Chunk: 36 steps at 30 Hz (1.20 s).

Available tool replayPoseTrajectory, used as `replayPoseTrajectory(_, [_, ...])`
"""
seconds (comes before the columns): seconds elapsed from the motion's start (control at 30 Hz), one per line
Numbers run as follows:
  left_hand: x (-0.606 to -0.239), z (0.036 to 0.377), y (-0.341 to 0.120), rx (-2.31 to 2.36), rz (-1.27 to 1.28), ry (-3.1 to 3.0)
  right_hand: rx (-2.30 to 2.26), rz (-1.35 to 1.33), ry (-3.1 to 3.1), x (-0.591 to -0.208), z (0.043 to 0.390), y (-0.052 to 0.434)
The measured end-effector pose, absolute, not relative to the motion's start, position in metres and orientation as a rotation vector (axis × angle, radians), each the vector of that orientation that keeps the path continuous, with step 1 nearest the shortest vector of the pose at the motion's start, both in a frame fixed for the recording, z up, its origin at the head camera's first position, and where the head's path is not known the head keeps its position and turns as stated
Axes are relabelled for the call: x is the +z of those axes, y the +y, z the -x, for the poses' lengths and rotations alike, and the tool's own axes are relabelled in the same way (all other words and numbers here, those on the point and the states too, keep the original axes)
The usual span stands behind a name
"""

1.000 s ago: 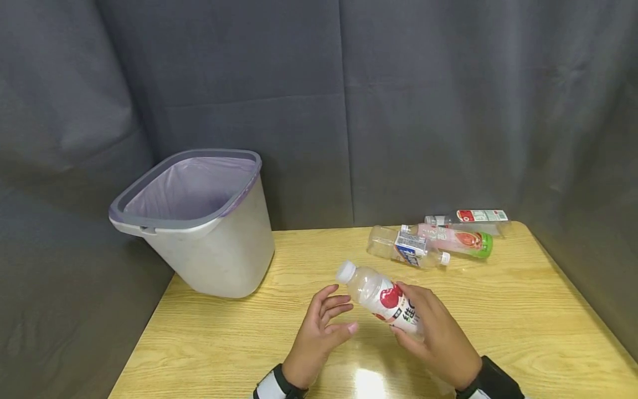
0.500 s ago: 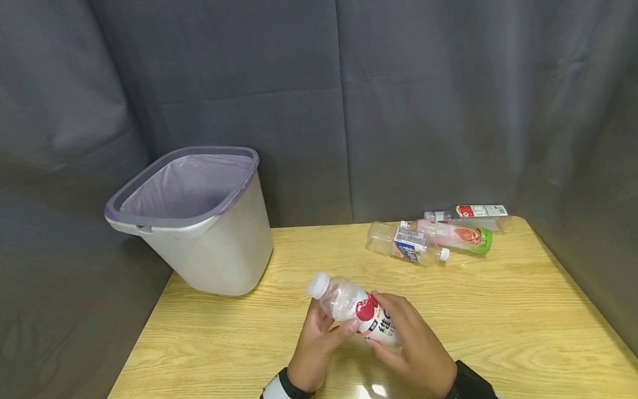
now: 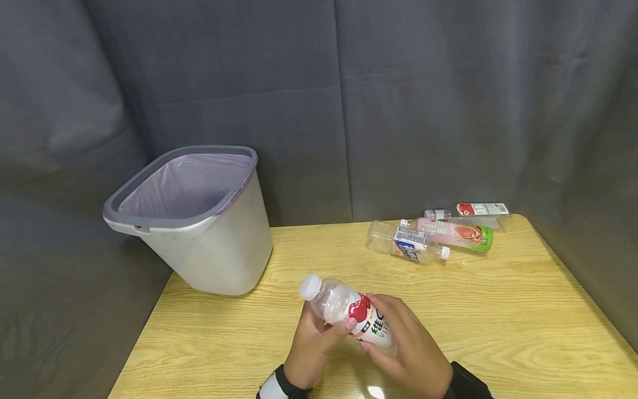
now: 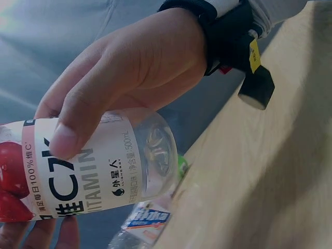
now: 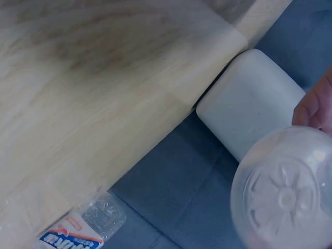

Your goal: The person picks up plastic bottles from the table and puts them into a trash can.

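Note:
A clear plastic bottle point(image 3: 335, 300) with a white cap and a red-fruit label is held tilted between both hands over the near part of the table, cap toward the left. The left hand point(image 3: 306, 349) holds it near the shoulder, thumb on the label. At the base end the right hand point(image 3: 416, 354) grips it, fingers over the far side and thumb on the near side. In the left wrist view the label of the bottle point(image 4: 111, 166) faces the camera; the right wrist view shows its clear ribbed base point(image 5: 285, 197).
A white bin point(image 3: 239, 244) with a purple liner stands at the left. Lying at the back right are a clear bottle with a blue-and-white label point(image 3: 408, 244), a pink bottle with a green base point(image 3: 456, 234) and a flattish clear bottle point(image 3: 478, 210). A dark curtain point(image 3: 299, 138) hangs behind.
The right hand has carried the bottle to the left and slightly down. The left hand, open and apart from it one second ago, has taken hold of it near the shoulder.

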<state>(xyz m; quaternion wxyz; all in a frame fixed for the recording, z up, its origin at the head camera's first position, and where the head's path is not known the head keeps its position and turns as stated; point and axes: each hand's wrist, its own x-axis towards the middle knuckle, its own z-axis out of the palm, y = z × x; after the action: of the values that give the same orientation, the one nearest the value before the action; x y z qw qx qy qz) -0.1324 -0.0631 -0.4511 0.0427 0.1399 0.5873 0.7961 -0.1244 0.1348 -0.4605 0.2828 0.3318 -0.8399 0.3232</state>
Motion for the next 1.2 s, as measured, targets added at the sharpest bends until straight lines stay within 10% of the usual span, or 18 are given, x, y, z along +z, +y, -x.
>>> replayPoseTrajectory(1.2, [-0.298,0.166,-0.207,2.973,-0.635,2.08,0.635,-0.541,-2.533,-0.474,0.243,0.193])
